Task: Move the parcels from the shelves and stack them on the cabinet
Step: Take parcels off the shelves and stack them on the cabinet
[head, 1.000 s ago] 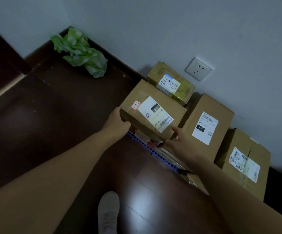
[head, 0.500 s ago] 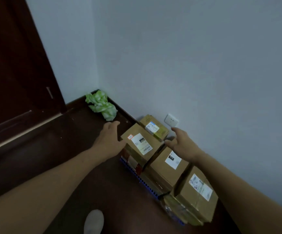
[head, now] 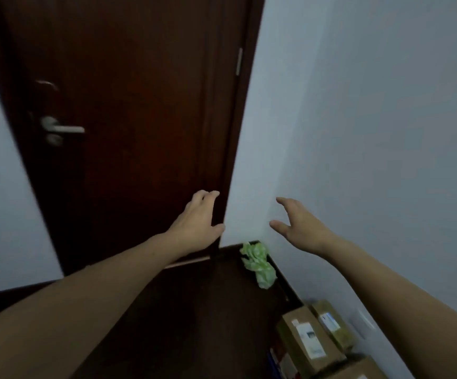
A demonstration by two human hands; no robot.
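Several brown cardboard parcels with white labels sit stacked on the dark floor against the wall at the bottom right. The nearest one (head: 308,339) lies on top, and a smaller yellowish parcel (head: 332,325) stands behind it by the wall. My left hand (head: 198,224) is raised in front of the door edge, fingers relaxed, holding nothing. My right hand (head: 299,224) hovers in front of the wall, fingers spread, also empty. Both hands are well above the parcels.
A dark wooden door (head: 129,119) with a metal handle (head: 60,129) fills the upper left. A crumpled green bag (head: 258,265) lies in the floor corner. A white wall socket (head: 364,322) sits just above the parcels. Pale wall on the right.
Both hands let go of the top parcel and rose away from the stack. My view swung upward from the parcels to the door.
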